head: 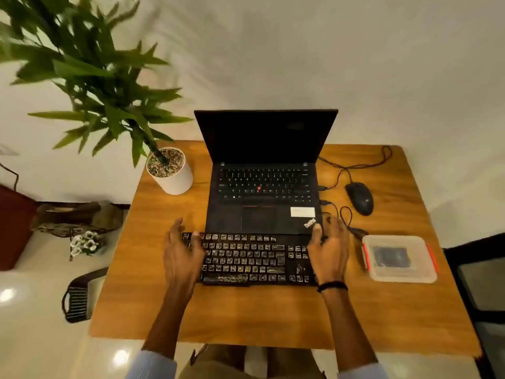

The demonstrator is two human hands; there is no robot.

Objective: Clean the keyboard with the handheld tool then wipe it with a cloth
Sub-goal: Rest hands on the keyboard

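Both splay-fingered: left hand (181, 258), right hand (329, 254), at keyboard (246, 258) ends.

I see a bench (246, 310) of warm-grained wood, smooth with a soft sheen. The keyboard (246, 258) is black plastic, its keys speckled with pale grime. The laptop (262, 214) looks matt black, the mouse (359, 198) slightly glossy, the box (399, 274) clear plastic, the floor (32, 310) glossy.
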